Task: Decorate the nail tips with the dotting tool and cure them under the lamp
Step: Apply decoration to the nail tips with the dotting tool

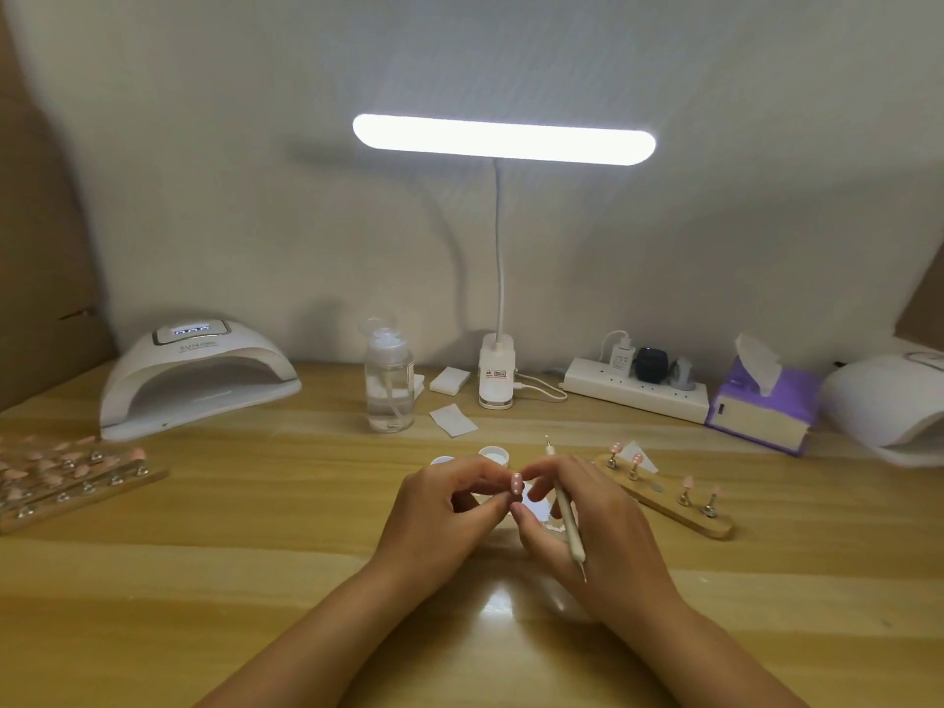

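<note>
At the middle of the wooden table my left hand [449, 508] pinches a small pink nail tip [517, 483] with white dots, held upright between the two hands. My right hand [577, 518] touches the same tip with its fingertips and holds the white dotting tool [564, 508] tucked across its fingers, one point up and one toward me. A white curing lamp [196, 378] stands at the back left with its display lit. Just right of my hands, a wooden holder [664, 495] carries several pink nail tips on stands.
Two small white pots [494, 456] sit just beyond my hands. A clear pump bottle [389, 383], cotton pads [453, 419], a lit desk lamp [503, 140], a power strip [636, 385] and a purple tissue box [763, 401] line the back. Another tip rack [66, 475] lies left; a second lamp [889, 406] sits far right.
</note>
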{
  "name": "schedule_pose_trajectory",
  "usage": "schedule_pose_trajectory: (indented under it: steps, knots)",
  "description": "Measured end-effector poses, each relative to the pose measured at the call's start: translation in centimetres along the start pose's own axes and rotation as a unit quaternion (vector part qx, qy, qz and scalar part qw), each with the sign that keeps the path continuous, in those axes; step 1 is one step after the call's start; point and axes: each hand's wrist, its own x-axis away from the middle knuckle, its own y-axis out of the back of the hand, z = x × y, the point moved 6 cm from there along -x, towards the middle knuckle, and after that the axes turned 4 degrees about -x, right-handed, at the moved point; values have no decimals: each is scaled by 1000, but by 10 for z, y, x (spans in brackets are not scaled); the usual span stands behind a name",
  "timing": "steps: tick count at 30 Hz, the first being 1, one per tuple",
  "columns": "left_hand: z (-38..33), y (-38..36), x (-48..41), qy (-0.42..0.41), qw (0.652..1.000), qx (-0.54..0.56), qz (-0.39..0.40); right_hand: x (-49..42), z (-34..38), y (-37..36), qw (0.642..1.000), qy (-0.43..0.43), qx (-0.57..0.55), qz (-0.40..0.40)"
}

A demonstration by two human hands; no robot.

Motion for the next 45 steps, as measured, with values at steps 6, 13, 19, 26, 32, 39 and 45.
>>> schedule_pose_trajectory:
  steps: [6, 13, 19, 26, 32, 39, 45]
  knots:
    - [2, 0, 0, 8, 1000, 15, -6, -1, -1, 2, 1000, -2, 2, -10]
    - [1, -1, -1, 4, 1000, 24, -8, -1, -1, 4, 1000, -2, -4, -21]
    - [-2, -1, 0, -9, 1000, 10, 0, -1, -3, 4, 1000, -9, -10, -25]
    - [-4, -1, 1, -14, 1000, 1, 5, -2, -4, 2, 1000, -8, 2, -21]
    - [-7, -3, 1, -12, 999, -33, 16, -9, -2, 14, 999, -5, 28, -20]
    - [-4, 0, 1, -7, 998, -61, 3, -14, -59, 90, 985, -121, 45, -114]
    - [-2, -1, 0, 2, 999, -51, 2, 2, -85, 87, 975, -176, 105, -83]
